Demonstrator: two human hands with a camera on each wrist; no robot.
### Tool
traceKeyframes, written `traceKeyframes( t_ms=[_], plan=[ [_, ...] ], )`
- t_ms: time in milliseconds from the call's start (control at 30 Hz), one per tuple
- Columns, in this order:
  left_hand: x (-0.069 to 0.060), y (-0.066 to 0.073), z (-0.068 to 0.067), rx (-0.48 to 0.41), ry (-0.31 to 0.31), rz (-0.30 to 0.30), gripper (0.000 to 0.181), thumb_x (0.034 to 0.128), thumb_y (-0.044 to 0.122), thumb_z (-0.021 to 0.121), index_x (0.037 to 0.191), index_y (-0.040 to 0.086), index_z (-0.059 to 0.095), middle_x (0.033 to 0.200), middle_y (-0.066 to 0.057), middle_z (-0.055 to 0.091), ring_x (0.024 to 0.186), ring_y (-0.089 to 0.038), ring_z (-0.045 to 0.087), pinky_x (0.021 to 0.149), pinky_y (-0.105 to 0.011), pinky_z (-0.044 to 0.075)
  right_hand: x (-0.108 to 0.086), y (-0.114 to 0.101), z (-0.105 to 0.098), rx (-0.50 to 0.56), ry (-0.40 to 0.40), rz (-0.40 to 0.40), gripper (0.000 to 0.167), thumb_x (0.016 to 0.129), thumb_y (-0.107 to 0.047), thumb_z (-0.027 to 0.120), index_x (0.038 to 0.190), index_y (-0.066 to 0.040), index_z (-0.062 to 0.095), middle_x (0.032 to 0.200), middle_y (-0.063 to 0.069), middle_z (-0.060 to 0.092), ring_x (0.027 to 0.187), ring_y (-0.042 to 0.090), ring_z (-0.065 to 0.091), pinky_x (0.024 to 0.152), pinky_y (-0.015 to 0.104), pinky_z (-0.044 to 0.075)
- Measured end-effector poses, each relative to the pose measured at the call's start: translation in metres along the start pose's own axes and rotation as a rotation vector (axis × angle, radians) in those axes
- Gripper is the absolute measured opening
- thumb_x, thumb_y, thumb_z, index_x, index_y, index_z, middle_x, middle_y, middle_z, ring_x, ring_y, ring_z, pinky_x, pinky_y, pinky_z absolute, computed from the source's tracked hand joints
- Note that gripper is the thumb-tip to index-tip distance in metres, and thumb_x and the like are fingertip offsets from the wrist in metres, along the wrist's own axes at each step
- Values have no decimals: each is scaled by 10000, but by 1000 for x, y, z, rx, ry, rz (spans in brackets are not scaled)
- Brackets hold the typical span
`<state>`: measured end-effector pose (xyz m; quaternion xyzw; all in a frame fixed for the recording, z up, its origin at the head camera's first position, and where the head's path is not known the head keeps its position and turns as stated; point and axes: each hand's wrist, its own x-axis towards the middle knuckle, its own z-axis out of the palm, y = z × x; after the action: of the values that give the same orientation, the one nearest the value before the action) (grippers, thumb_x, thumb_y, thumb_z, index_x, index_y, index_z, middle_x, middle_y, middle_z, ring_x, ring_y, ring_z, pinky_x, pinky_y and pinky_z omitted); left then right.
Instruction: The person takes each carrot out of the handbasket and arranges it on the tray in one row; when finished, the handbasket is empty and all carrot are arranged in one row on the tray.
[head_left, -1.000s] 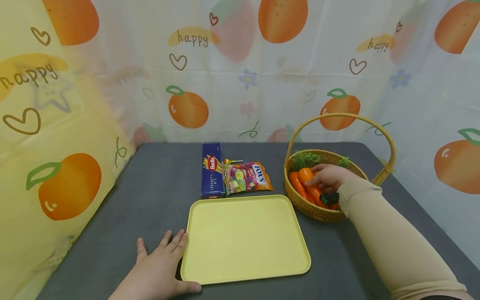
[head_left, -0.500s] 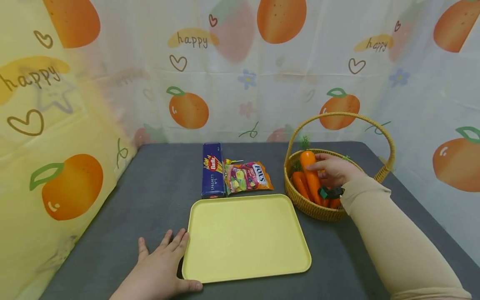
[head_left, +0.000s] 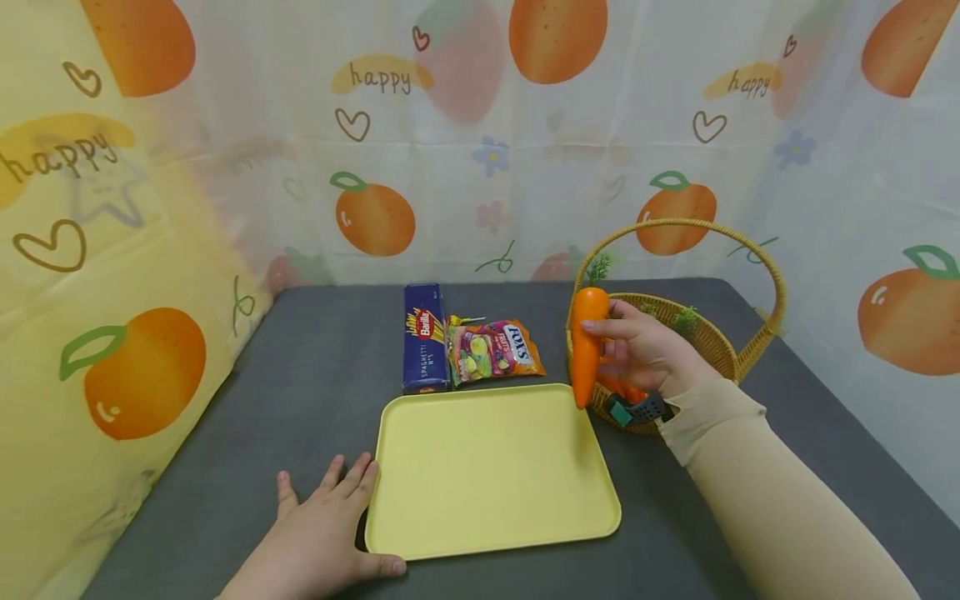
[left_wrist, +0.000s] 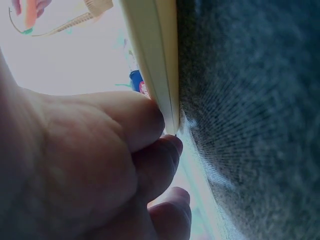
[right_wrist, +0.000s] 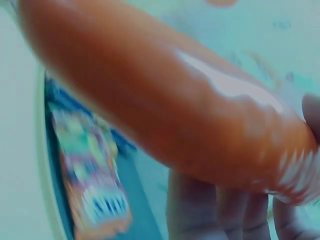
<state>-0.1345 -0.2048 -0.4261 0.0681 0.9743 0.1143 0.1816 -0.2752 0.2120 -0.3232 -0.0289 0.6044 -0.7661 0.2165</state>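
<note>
An orange carrot (head_left: 587,346) with a green leafy top is gripped by my right hand (head_left: 637,346), held up at the near left side of the wicker basket (head_left: 716,337). In the right wrist view the carrot (right_wrist: 165,100) fills the picture, with fingers (right_wrist: 192,205) curled round its thick end. More orange carrots lie in the basket, partly hidden behind the hand. My left hand (head_left: 318,533) lies spread at the left edge of the yellow tray (head_left: 495,475), fingertips and thumb touching its rim. In the left wrist view those fingers (left_wrist: 135,117) lie against the tray's edge.
A blue spaghetti box (head_left: 424,337) and a FOX'S candy bag (head_left: 495,350) lie behind the tray, with a small lollipop (head_left: 467,320) beside them. The basket's tall handle (head_left: 776,283) arches over its right side. A fruit-print curtain (head_left: 450,167) encloses the dark table (head_left: 300,375).
My right hand has lifted a carrot out of the basket and moved it left, towards the tray's far right corner. The left hand stays at the tray's edge.
</note>
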Motion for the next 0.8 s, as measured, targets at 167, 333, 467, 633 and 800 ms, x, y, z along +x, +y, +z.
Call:
traceKeyframes(
  t_ms=[167,333,467,633,800],
  plan=[
    [2,3,0,-5,15,11,1424,661,926,809,1726,82,385,1812,-135,324,1676,-524,208,1049,-975,-169,-3,19,28,61,-34,-7,309,1149,-103,577,1432,-182,481,1149,3,667,959,140,724,880,361,644],
    [2,3,-1,-9,6,5,1419,663,915,820,1726,82,383,1814,-145,314,1678,-524,197,1048,-970,-176,6,49,64,13,-54,33,482,1146,-124,577,1599,-144,411,1262,39,643,1070,189,696,974,437,610],
    [1,0,-1,16,23,9,1424,665,932,801,1726,79,383,1813,-140,318,1671,-527,217,1052,-983,-139,24,78,103,18,-33,94,504,1113,-127,648,1580,-101,460,1314,103,643,1105,247,680,1005,508,602],
    [1,-1,-1,30,20,4,1423,665,937,796,1721,75,391,1808,-148,330,1659,-544,235,1050,-993,-114,40,114,151,19,-8,187,573,1060,-140,749,1568,-95,488,1336,167,677,1100,293,709,1013,568,631],
    [3,0,-1,15,0,3,1428,657,935,806,1716,68,400,1807,-163,325,1660,-543,233,1051,-986,-134,43,137,180,-15,-16,249,639,1024,-148,803,1574,-101,480,1305,174,703,1088,303,754,982,591,646]
  ],
)
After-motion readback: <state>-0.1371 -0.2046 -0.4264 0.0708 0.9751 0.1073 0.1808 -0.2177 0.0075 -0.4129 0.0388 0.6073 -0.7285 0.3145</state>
